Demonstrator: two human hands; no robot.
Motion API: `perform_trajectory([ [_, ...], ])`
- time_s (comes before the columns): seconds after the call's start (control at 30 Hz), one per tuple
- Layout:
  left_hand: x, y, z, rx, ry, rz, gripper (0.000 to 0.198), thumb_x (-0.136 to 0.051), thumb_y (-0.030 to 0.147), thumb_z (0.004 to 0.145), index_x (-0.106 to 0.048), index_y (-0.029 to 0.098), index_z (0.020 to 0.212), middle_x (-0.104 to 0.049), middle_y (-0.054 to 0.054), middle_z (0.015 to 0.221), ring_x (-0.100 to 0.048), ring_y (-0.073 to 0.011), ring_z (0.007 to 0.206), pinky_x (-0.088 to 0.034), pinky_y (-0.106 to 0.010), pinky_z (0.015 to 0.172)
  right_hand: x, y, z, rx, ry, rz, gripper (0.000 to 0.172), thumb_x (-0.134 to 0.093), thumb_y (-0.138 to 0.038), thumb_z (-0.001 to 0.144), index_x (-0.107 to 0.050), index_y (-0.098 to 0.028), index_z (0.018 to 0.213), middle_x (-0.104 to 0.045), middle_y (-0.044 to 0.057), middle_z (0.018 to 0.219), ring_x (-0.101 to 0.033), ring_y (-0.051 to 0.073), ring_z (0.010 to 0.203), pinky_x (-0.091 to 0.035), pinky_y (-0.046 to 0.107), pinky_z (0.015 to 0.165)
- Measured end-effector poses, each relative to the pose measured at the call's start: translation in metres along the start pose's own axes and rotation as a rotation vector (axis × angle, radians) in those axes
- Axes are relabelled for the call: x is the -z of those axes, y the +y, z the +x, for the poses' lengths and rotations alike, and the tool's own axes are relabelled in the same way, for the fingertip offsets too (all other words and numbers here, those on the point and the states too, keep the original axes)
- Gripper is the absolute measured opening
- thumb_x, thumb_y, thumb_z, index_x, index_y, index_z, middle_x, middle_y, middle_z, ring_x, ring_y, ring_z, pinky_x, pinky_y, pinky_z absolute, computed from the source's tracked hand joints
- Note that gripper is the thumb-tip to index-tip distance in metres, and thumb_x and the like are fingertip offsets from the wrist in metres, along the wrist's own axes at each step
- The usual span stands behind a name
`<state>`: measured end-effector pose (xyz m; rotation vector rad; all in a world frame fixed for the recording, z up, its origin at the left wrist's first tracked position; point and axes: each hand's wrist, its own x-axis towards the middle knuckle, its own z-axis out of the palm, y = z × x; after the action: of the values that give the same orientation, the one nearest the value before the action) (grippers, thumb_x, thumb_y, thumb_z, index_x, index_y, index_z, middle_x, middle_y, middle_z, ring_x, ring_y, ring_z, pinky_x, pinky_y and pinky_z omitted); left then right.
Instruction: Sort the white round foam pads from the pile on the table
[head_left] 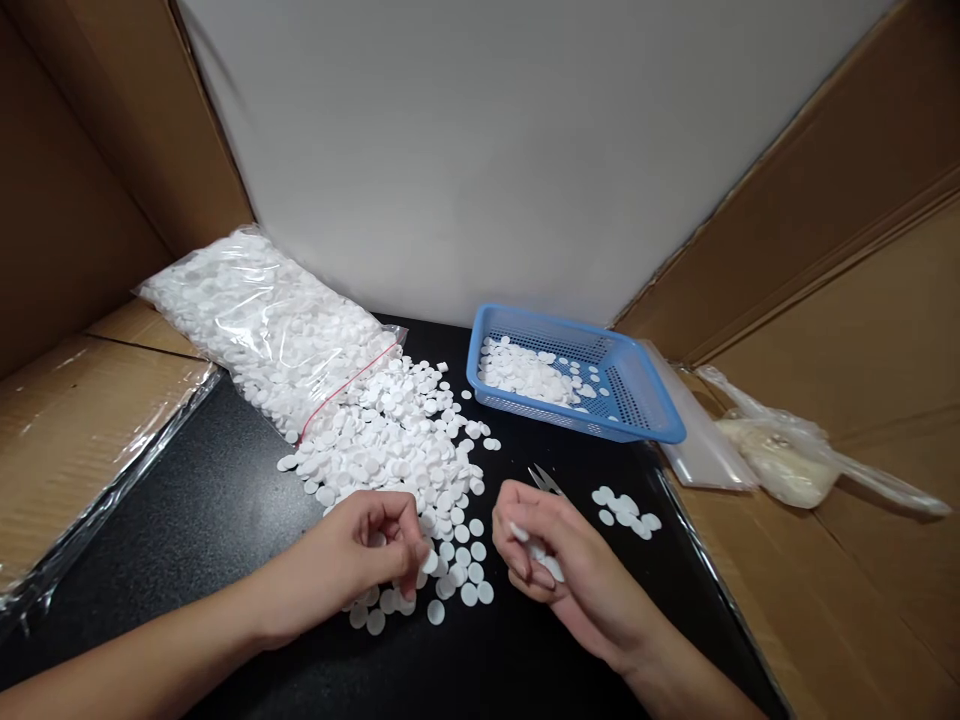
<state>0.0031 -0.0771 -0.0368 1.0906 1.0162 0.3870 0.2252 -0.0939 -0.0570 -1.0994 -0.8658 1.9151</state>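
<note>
Small round white discs (420,450) lie heaped on the black tabletop, spilling from the mouth of a clear zip bag (262,310) full of them. My left hand (382,550) is over the near edge of the heap, thumb and fingertips pinched on one white disc (429,562). To its right, my right hand (551,560) is curled closed around several white discs (551,567), which show between the fingers and palm. The silvery tips of a pointed metal tool (547,480) stick out behind my right hand; the remainder is hidden.
A blue perforated basket (577,425) at the back right holds many discs. A small group of discs (626,512) lies right of my right hand. Beyond the table's right edge are flat plastic bags (709,440) and a knotted bag (784,465). Cardboard (840,290) encloses the sides.
</note>
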Motion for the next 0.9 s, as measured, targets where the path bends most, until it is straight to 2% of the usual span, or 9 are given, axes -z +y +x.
perform_trajectory([
  [0.07,0.002,0.002,0.0,-0.003,-0.024,-0.126,0.024,-0.064,0.027,0.075,-0.043,0.019,0.066,-0.069,-0.002,0.071,-0.039,-0.0075,0.054,-0.022,-0.021,0.048,0.005,-0.002,0.001,0.05,-0.002,0.015,0.045,-0.066,-0.05,0.084,-0.042,-0.02,0.06,-0.049,-0.006,0.055,-0.022,0.004,0.042,-0.013,0.022,0.042],
  [0.17,0.006,0.004,-0.001,-0.005,-0.056,-0.272,0.024,-0.062,0.02,0.071,-0.038,0.02,0.067,-0.072,-0.003,0.077,-0.038,-0.0068,0.052,-0.022,-0.021,0.048,0.013,-0.008,0.001,0.049,-0.031,-0.277,0.046,-0.058,-0.055,0.092,-0.05,-0.02,0.064,-0.046,-0.006,0.054,-0.026,0.006,0.043,-0.016,0.023,0.044],
  [0.23,0.01,0.004,-0.001,-0.022,-0.056,-0.321,0.02,-0.06,0.017,0.067,-0.041,0.021,0.072,-0.07,-0.001,0.073,-0.039,-0.0074,0.051,-0.02,-0.021,0.047,0.015,-0.011,-0.001,0.061,-0.041,-0.588,0.036,-0.06,-0.048,0.094,-0.059,-0.019,0.074,-0.046,-0.006,0.058,-0.033,0.009,0.05,-0.023,0.023,0.048],
  [0.3,0.013,0.004,-0.002,-0.041,-0.058,-0.331,0.017,-0.059,0.016,0.067,-0.048,0.021,0.079,-0.065,0.002,0.065,-0.029,-0.0066,0.047,-0.014,-0.021,0.045,0.015,-0.014,-0.004,0.069,-0.05,-0.873,0.021,-0.065,-0.035,0.092,-0.065,-0.02,0.078,-0.043,-0.007,0.059,-0.038,0.01,0.056,-0.026,0.023,0.053],
  [0.4,0.016,0.005,-0.003,-0.064,-0.027,-0.241,0.009,-0.06,0.026,0.08,-0.055,0.02,0.084,-0.048,0.008,0.054,-0.018,-0.0069,0.046,-0.011,-0.021,0.043,0.014,-0.016,-0.009,0.017,-0.122,-1.126,0.007,-0.072,-0.024,0.087,-0.067,-0.023,0.081,-0.036,-0.009,0.056,-0.036,0.009,0.054,-0.024,0.023,0.051],
  [0.5,0.015,0.005,-0.003,-0.141,0.04,0.007,0.021,-0.061,0.039,0.088,-0.058,0.019,0.081,-0.039,0.009,0.056,-0.024,-0.0079,0.05,-0.019,-0.02,0.045,0.01,-0.017,-0.012,-0.006,-0.171,-1.236,0.019,-0.082,-0.025,0.079,-0.066,-0.026,0.089,-0.038,-0.011,0.058,-0.036,0.009,0.053,-0.023,0.022,0.05],
  [0.6,0.01,-0.001,-0.002,-0.192,0.096,0.347,0.02,-0.059,0.038,0.092,-0.064,0.02,0.085,-0.044,0.007,0.06,-0.036,-0.0094,0.053,-0.028,-0.02,0.049,0.004,-0.017,-0.014,-0.029,-0.132,-1.35,0.027,-0.086,-0.026,0.076,-0.064,-0.026,0.092,-0.042,-0.011,0.059,-0.039,0.01,0.053,-0.023,0.022,0.051],
  [0.77,-0.008,-0.016,0.002,-0.472,0.069,1.004,0.02,-0.05,0.022,0.098,-0.069,0.024,0.1,-0.067,0.0,0.084,-0.063,-0.0153,0.069,-0.039,-0.025,0.06,-0.006,-0.016,-0.017,0.024,-0.115,-1.447,0.009,-0.072,-0.018,0.088,-0.065,-0.022,0.085,-0.065,-0.003,0.076,-0.055,0.013,0.067,-0.03,0.024,0.059],
  [0.9,-0.025,-0.019,0.011,-0.476,0.047,1.338,0.012,-0.056,0.02,0.095,-0.068,0.022,0.098,-0.068,-0.002,0.085,-0.067,-0.0193,0.068,-0.037,-0.026,0.055,-0.001,-0.015,-0.011,0.032,-0.02,-1.308,0.014,-0.061,-0.013,0.089,-0.067,-0.02,0.078,-0.054,-0.005,0.061,-0.046,0.011,0.056,-0.028,0.025,0.055],
])
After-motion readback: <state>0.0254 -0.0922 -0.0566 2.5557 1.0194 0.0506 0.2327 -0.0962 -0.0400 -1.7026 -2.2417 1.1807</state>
